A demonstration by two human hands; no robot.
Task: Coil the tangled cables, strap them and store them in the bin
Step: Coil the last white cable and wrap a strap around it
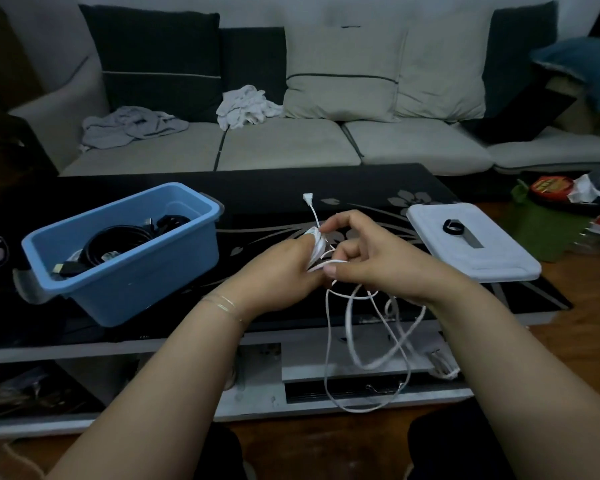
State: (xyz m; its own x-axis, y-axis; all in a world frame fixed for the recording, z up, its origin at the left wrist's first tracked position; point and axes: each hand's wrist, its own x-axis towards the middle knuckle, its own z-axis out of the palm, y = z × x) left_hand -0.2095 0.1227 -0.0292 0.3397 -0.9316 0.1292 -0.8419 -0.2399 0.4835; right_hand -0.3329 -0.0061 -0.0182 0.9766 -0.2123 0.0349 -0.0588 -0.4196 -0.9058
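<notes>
1. A white cable (352,327) is held above the front edge of the dark glass worktop (278,188), between the two hands.
2. Several coiled turns of the cable are gripped by the left hand (278,271), its fingers curled round the bundle; a thin bracelet (222,304) is worn at that wrist.
3. The cable is pinched by the right hand (371,254) just beside the bundle, thumb and fingers curled in a narrow grip, the two hands touching.
4. A white connector (307,196) on a short end is seen sticking up above the hands.
5. The rest of the cable is left hanging in loose, crossing loops below the hands, in front of the worktop's lower shelf.
6. A blue bin (132,268) is placed on the worktop's left part, with coiled black cables (115,242) lying inside.
7. A white lid (478,251) is laid on the worktop's right corner, with a black strap (453,227) resting on it.
8. A sofa (291,143) with cushions and crumpled cloths is seen behind the worktop.
</notes>
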